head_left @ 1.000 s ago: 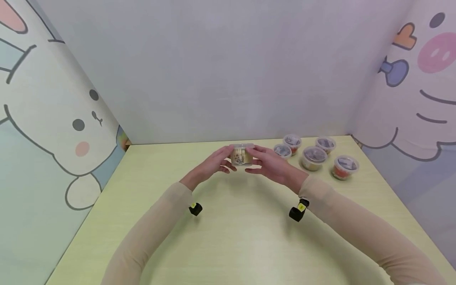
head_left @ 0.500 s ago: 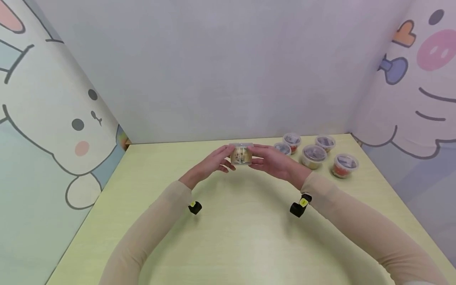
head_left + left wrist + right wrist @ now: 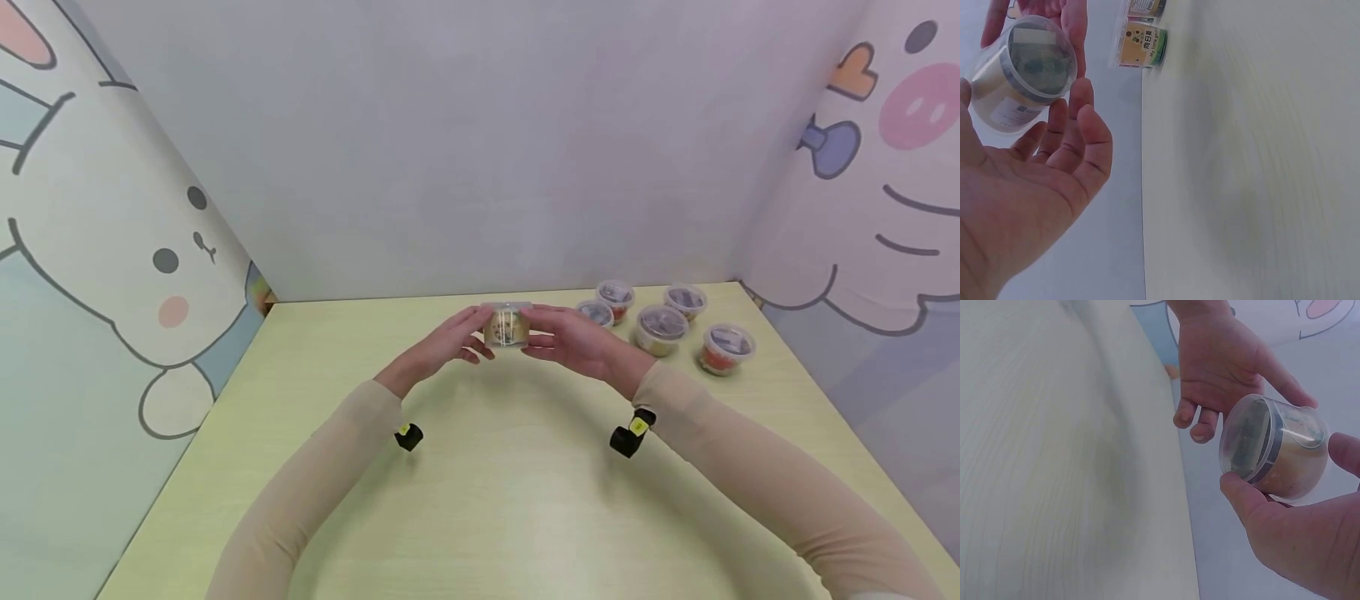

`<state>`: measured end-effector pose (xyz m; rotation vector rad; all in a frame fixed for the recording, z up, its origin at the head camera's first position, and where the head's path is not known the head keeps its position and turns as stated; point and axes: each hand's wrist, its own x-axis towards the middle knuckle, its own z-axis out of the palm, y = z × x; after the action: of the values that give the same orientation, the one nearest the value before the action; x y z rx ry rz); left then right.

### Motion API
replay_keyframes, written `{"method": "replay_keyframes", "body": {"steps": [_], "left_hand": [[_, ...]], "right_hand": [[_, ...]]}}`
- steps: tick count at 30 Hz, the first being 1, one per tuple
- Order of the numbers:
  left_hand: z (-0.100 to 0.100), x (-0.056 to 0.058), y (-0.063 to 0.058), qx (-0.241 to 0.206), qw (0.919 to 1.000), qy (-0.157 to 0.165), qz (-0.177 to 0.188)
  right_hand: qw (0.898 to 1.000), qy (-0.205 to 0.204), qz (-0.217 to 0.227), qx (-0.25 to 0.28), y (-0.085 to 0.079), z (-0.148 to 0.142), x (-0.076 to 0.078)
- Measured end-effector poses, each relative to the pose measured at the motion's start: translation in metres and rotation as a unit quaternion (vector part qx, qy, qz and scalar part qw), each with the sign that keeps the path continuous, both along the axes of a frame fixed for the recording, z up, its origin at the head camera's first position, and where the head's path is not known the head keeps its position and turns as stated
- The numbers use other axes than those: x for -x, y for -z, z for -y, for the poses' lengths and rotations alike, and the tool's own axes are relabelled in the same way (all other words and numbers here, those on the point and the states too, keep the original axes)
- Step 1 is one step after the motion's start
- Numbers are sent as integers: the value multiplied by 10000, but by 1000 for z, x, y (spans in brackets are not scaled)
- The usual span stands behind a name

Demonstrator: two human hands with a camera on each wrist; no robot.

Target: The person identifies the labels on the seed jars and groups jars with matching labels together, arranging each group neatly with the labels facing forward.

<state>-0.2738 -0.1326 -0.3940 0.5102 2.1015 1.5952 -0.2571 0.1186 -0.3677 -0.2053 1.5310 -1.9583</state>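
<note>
A small clear plastic tub (image 3: 507,325) with a printed label is held above the far part of the table, between both hands. From its left side my left hand (image 3: 444,342) grips it with thumb and fingers. My right hand (image 3: 581,340) grips the opposite side the same way. In the left wrist view, the tub's end (image 3: 1041,62) shows dark contents through clear plastic, and a white sticker (image 3: 1016,112) is on its side. The right wrist view has the right thumb and a finger (image 3: 1244,497) pressed against the tub's wall.
Several similar lidded tubs (image 3: 662,332) stand at the table's back right, just past my right hand. One (image 3: 1144,45) carries an orange and green label. The pale table (image 3: 510,483) meets a plain back wall (image 3: 480,150), with cartoon-printed walls on both sides.
The tub stays at nearly the same spot, and its printed front looks turned slightly. My right fingers have shifted a little on its side. The other tubs have not moved.
</note>
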Motion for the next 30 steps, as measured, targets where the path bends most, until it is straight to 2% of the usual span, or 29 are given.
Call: {"method": "replay_keyframes", "body": {"steps": [5,10,15,22,23,29,30], "left_hand": [[3,4,-7,159,9999,-33,-24],[11,10,-17,258,9992,-304,-15],[27,16,-23,242,9976,-637,-78],[52,26,-17,344,9913,-1273,-38],[53,25,-19,387,9896,-1387,-7],[65,33,-11,535,9802,-1880,-303],[68,37,-6,533,9790,-1933,-362]], "right_hand": [[9999,-28,-145,-1,1,6,6],[9991,364,-188,-130,-4,25,16],[9967,635,-452,-246,-5,54,27],[9900,1239,-575,-361,8,101,42],[9894,1288,-560,-371,10,107,44],[9873,1535,-381,-130,23,138,58],[9871,1556,-368,-92,26,142,60]]}}
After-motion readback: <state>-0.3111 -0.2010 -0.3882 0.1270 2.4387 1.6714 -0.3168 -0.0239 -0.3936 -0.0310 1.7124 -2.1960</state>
